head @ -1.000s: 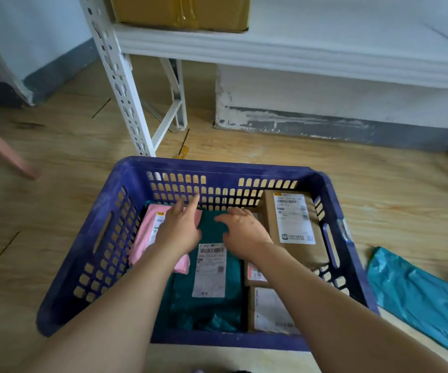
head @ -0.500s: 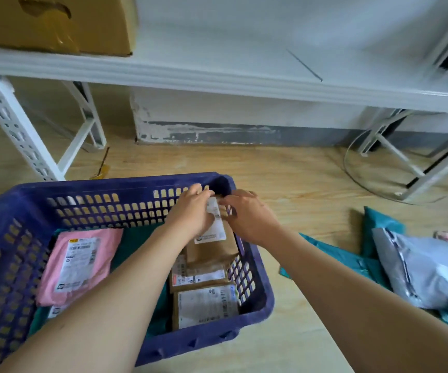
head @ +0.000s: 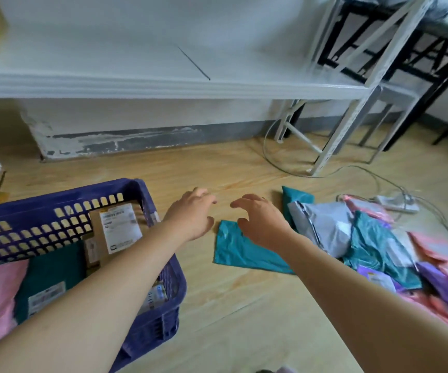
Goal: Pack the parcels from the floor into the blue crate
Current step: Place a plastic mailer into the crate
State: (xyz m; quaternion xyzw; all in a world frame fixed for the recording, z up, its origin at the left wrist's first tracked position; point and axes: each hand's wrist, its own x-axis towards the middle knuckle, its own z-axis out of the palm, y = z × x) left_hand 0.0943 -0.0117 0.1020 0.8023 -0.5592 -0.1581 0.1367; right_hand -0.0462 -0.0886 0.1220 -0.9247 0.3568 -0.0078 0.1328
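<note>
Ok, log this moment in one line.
left hand: open, empty | right hand: open, over teal parcel | blue crate: part-filled | floor parcels: remaining

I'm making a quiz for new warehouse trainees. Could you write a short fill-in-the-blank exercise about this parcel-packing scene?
1. The left hand and the right hand are both ____ of parcels.
2. The flat teal mailer nearest the right hand lies on the wooden ____.
3. The cardboard box with the white label sits inside the ____ crate.
Missing words: empty; floor; blue.
</note>
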